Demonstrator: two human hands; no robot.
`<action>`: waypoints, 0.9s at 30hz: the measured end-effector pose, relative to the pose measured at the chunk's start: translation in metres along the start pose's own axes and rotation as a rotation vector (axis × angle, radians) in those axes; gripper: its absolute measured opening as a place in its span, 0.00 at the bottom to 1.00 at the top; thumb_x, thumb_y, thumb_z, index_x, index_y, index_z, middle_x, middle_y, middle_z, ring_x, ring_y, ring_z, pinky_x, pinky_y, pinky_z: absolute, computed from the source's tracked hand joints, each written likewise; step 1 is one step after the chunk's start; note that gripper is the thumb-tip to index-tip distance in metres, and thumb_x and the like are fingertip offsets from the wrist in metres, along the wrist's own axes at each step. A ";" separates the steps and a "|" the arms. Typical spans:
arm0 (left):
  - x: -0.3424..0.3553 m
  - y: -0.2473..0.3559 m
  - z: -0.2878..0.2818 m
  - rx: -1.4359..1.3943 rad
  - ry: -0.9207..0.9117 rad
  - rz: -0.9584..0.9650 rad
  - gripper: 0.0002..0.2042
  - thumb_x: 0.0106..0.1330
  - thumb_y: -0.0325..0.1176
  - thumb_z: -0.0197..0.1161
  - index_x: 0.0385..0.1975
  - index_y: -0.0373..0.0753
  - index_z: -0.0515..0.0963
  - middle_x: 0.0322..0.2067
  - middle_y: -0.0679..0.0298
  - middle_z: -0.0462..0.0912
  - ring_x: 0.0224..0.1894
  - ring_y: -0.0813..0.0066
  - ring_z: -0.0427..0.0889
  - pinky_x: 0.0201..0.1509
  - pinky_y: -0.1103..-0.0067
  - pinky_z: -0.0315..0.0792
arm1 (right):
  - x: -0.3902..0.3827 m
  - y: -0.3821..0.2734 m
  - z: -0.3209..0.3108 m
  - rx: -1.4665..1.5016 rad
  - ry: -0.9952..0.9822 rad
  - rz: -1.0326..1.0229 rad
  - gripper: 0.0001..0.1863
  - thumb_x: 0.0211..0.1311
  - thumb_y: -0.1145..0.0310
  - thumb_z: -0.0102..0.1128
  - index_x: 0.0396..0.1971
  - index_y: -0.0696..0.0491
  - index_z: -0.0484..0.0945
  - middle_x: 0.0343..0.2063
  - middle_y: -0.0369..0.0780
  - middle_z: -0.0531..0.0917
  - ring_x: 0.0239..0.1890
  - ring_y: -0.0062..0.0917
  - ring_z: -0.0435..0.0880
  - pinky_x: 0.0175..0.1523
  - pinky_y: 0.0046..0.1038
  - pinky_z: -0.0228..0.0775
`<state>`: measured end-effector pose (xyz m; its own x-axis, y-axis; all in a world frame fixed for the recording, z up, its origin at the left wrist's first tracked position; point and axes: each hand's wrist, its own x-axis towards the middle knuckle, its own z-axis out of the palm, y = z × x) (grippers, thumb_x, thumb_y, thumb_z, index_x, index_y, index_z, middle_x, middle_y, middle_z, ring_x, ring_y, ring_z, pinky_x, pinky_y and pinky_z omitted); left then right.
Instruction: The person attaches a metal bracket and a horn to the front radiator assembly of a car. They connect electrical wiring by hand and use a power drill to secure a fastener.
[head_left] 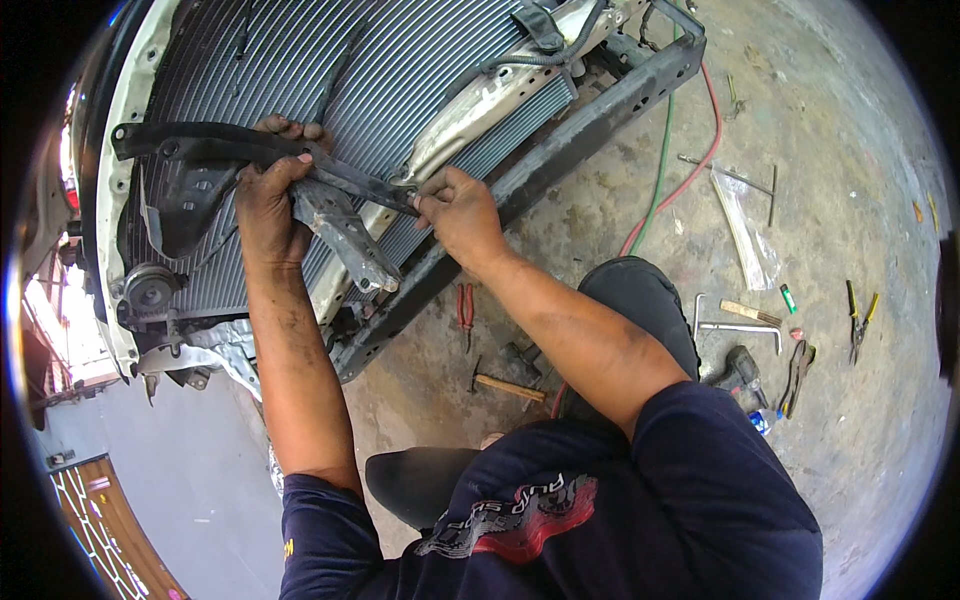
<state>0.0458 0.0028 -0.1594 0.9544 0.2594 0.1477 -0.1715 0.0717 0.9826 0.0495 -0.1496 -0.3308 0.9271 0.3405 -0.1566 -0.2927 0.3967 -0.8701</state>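
Note:
A long black metal bracket [200,146] with a dark plate and a scuffed grey arm [340,235] lies across the front of a car radiator [270,60]. My left hand [270,205] is closed around the middle of the bracket, thumb on top. My right hand [460,215] pinches the bracket's right end, beside a pale painted support beam [460,120] with a black hose along it. Whether a small fastener is between my right fingertips I cannot tell. A dark bumper bar [555,160] runs diagonally below the radiator.
On the concrete floor [840,180] are red pliers [465,320], a hammer [510,386], an L-shaped wrench [740,327], several other tools, a plastic bag [745,230] and red and green hoses [700,140]. My bent knee [640,300] is at the right. A grey panel [170,470] lies at lower left.

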 end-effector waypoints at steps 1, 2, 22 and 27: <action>0.001 0.004 0.002 0.057 0.029 -0.029 0.25 0.58 0.13 0.60 0.59 0.29 0.71 0.49 0.50 0.81 0.57 0.56 0.84 0.74 0.61 0.74 | 0.004 0.001 0.002 -0.046 0.015 -0.024 0.04 0.68 0.78 0.66 0.38 0.58 0.79 0.27 0.37 0.86 0.29 0.19 0.85 0.33 0.25 0.73; -0.001 0.007 0.003 0.113 0.060 -0.057 0.25 0.59 0.14 0.59 0.59 0.29 0.71 0.50 0.49 0.82 0.58 0.55 0.83 0.74 0.62 0.74 | 0.007 0.002 0.003 -0.094 0.029 -0.047 0.04 0.67 0.78 0.66 0.38 0.58 0.79 0.27 0.37 0.86 0.28 0.19 0.85 0.33 0.25 0.72; -0.002 0.002 0.007 0.508 0.227 0.133 0.21 0.78 0.42 0.64 0.57 0.28 0.75 0.45 0.52 0.90 0.54 0.63 0.88 0.61 0.69 0.77 | -0.005 -0.012 -0.001 -0.124 0.028 -0.172 0.04 0.69 0.81 0.65 0.38 0.61 0.77 0.29 0.37 0.85 0.30 0.17 0.84 0.35 0.22 0.74; 0.002 0.007 -0.002 0.622 0.189 0.091 0.20 0.79 0.48 0.62 0.52 0.34 0.79 0.44 0.54 0.91 0.52 0.65 0.89 0.57 0.68 0.79 | -0.020 -0.039 0.007 -0.036 0.095 -0.268 0.05 0.70 0.80 0.65 0.42 0.61 0.79 0.29 0.37 0.86 0.31 0.16 0.83 0.34 0.20 0.71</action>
<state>0.0464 0.0059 -0.1529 0.8735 0.4073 0.2668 -0.0221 -0.5142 0.8574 0.0412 -0.1662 -0.2905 0.9885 0.1457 0.0396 -0.0273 0.4305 -0.9022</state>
